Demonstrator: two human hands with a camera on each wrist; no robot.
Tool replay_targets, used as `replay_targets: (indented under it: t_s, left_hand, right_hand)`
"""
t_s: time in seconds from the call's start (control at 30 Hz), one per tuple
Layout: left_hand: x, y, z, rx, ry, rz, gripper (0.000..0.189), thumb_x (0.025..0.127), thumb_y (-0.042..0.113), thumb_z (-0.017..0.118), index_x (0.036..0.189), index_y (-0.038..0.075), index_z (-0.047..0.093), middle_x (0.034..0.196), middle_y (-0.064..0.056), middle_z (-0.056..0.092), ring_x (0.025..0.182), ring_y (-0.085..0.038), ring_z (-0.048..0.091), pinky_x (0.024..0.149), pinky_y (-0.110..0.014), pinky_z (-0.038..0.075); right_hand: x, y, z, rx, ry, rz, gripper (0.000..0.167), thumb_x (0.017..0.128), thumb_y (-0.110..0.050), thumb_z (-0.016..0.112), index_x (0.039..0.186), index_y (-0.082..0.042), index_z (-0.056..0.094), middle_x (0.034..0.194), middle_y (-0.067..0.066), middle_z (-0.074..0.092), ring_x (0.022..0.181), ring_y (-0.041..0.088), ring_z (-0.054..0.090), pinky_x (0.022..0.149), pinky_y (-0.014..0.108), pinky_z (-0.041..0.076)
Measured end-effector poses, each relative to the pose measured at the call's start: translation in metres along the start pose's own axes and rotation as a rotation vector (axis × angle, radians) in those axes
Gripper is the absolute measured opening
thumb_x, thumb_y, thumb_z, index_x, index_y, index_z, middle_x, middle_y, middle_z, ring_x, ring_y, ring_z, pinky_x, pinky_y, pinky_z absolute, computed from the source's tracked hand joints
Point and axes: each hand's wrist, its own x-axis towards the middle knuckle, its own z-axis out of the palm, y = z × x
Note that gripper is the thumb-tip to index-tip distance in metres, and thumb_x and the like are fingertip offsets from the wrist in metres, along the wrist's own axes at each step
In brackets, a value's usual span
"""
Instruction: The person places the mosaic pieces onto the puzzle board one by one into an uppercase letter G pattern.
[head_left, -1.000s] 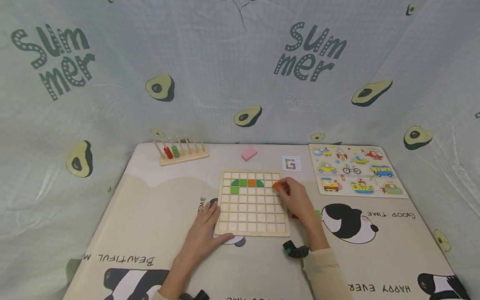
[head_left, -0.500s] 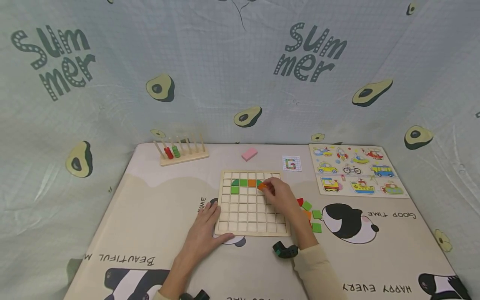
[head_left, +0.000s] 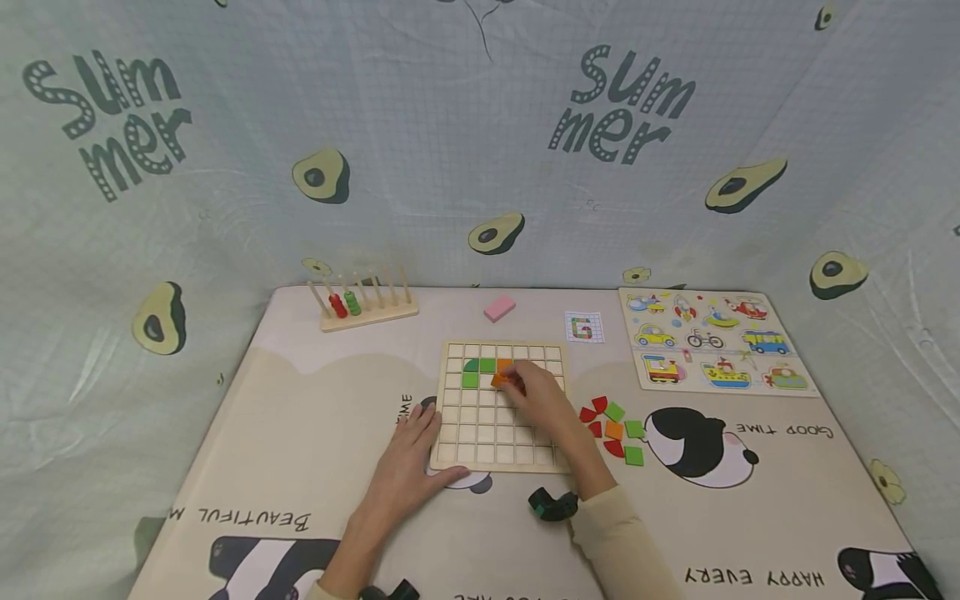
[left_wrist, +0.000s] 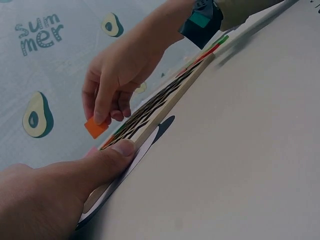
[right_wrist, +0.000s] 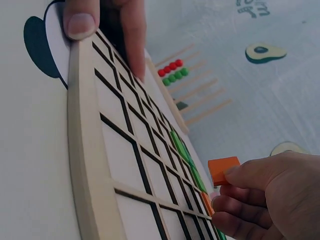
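Observation:
My right hand (head_left: 536, 398) pinches an orange square tile (right_wrist: 221, 169) between thumb and fingers. It holds the tile over the upper part of a wooden grid board (head_left: 504, 468). In the left wrist view, the tile (left_wrist: 95, 128) is tilted above the board. A dark green quarter-round (head_left: 471, 365), two light green squares (head_left: 487, 365) and an orange square (head_left: 505, 365) sit in the grid's cells. The tile at the right end of that row is hidden by my right hand. My left hand (head_left: 408, 457) rests along the board's left edge, its thumb (left_wrist: 120, 150) touching the near edge.
Several loose red, green and orange tiles (head_left: 614, 431) lie right of the board. Behind it are a pink block (head_left: 498, 309) and a pattern card (head_left: 583, 327). A peg stand with beads (head_left: 371, 317) stands back left, a picture puzzle (head_left: 637, 367) lies back right.
The right hand has carried the orange tile leftward over the board, from its right side to just below the filled row. More loose tiles now show. The left hand has stayed still.

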Motion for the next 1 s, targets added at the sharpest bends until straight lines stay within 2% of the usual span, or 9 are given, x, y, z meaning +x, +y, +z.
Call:
replay_targets:
  t_s: [0.23,0.57,1.0]
  left_hand:
    - [0.000,0.000,0.000,0.005,0.003,0.010,0.096,0.079,0.061,0.074,0.148,0.000,0.047,0.159,-0.015,0.041,0.151,-0.035,0.031,0.126,-0.050,0.028]
    - [0.000,0.000,0.001,0.010,0.017,0.009,0.097,0.078,0.062,0.075,0.147,0.000,0.047,0.159,-0.014,0.042,0.151,-0.035,0.032,0.126,-0.049,0.029]
    - [0.000,-0.001,0.001,0.012,0.005,0.008,0.096,0.080,0.062,0.074,0.148,0.001,0.047,0.159,-0.014,0.041,0.151,-0.035,0.031,0.126,-0.049,0.029]
  right_hand:
    - [0.002,-0.005,0.011,-0.003,-0.028,-0.052,0.016,0.097,-0.017,0.067,0.110,-0.008,0.069,0.094,0.000,0.066,0.080,0.010,0.054,0.072,0.024,0.053]
    - [0.002,-0.012,0.023,-0.044,-0.082,-0.063,0.020,0.099,-0.020,0.063,0.115,-0.010,0.070,0.101,0.000,0.069,0.084,0.009,0.056,0.075,0.025,0.053]
    - [0.005,-0.016,0.033,-0.082,-0.089,-0.087,0.015,0.099,-0.024,0.065,0.109,-0.014,0.071,0.094,-0.004,0.069,0.078,0.007,0.056,0.071,0.023,0.052]
